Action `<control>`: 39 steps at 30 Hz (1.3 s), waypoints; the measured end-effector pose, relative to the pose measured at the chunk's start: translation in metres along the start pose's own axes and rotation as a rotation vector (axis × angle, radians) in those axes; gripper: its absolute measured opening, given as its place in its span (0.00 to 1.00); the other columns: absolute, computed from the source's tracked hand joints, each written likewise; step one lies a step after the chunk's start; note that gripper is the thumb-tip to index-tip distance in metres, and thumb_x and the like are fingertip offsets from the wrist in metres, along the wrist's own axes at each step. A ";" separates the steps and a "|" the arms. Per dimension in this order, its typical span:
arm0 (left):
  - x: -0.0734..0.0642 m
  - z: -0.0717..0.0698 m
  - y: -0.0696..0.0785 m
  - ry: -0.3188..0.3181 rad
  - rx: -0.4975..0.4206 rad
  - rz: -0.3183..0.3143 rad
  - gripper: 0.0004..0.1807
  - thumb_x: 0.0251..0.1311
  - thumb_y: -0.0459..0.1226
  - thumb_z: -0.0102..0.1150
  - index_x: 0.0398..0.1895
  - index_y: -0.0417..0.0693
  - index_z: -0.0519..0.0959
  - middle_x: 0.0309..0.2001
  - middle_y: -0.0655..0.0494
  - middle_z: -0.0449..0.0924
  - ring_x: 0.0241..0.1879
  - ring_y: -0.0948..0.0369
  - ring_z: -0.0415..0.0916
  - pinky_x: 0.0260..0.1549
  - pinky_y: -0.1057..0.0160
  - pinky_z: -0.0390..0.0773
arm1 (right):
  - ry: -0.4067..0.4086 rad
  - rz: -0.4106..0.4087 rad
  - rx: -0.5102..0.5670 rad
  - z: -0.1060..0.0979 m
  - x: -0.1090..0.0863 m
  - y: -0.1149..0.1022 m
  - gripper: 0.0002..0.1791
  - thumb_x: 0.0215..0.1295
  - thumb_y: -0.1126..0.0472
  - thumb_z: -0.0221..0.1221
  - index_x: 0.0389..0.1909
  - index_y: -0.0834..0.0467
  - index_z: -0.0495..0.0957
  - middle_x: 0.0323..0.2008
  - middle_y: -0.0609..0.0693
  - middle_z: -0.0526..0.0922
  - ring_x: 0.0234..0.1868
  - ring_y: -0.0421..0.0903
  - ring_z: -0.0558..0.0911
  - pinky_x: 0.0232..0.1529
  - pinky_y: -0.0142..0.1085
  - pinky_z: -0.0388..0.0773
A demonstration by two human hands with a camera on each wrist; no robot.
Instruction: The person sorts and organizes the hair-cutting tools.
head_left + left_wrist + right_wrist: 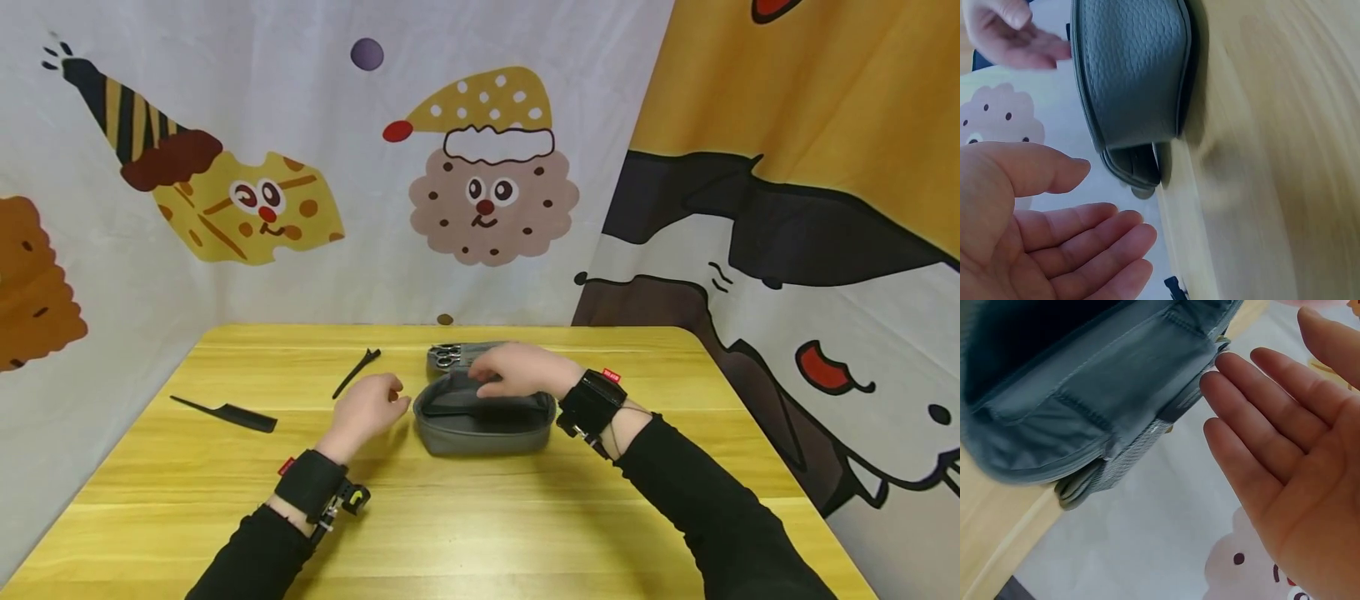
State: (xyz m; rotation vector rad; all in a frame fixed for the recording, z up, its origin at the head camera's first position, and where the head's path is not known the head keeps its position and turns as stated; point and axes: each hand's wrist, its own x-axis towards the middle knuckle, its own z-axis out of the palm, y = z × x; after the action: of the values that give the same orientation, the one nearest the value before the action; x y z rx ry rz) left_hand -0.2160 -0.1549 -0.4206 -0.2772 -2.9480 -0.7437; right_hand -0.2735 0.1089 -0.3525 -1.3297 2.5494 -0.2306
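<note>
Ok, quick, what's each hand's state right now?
Left hand: open, holding nothing, beside the grey leather-look pouch.
Right hand: open, holding nothing, over the pouch's far side.

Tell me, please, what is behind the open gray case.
In the head view, a gray flap bearing silver scissors sits behind the case. The right hand covers the flap's right part, so anything there is hidden.

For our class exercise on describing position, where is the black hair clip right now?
In the head view, the black hair clip lies left of center on the table, just beyond the left hand, between the comb and the gray case.
</note>
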 end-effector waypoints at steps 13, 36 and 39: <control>-0.013 -0.015 -0.031 -0.016 0.034 -0.036 0.18 0.65 0.37 0.62 0.52 0.31 0.80 0.43 0.37 0.81 0.39 0.45 0.79 0.39 0.46 0.79 | 0.082 0.004 0.024 0.013 -0.035 0.017 0.22 0.70 0.55 0.61 0.60 0.62 0.77 0.56 0.55 0.80 0.56 0.51 0.79 0.59 0.40 0.74; -0.035 -0.073 -0.124 0.053 0.008 -0.293 0.21 0.67 0.37 0.51 0.14 0.48 0.64 0.14 0.60 0.55 0.15 0.62 0.51 0.17 0.65 0.50 | 0.266 0.059 0.087 0.022 -0.078 0.037 0.20 0.69 0.58 0.62 0.59 0.59 0.79 0.55 0.54 0.81 0.56 0.52 0.79 0.59 0.43 0.74; -0.039 -0.080 -0.136 0.067 0.018 -0.330 0.24 0.66 0.37 0.50 0.11 0.54 0.58 0.14 0.61 0.50 0.15 0.63 0.47 0.17 0.66 0.48 | 0.271 0.061 0.092 0.022 -0.080 0.040 0.19 0.70 0.57 0.61 0.58 0.59 0.80 0.53 0.53 0.82 0.55 0.51 0.80 0.57 0.44 0.75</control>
State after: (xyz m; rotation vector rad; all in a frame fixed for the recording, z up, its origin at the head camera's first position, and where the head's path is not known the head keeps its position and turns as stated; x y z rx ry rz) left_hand -0.2012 -0.3162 -0.4183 0.2380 -2.9683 -0.7411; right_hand -0.2542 0.1965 -0.3712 -1.2594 2.7554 -0.5439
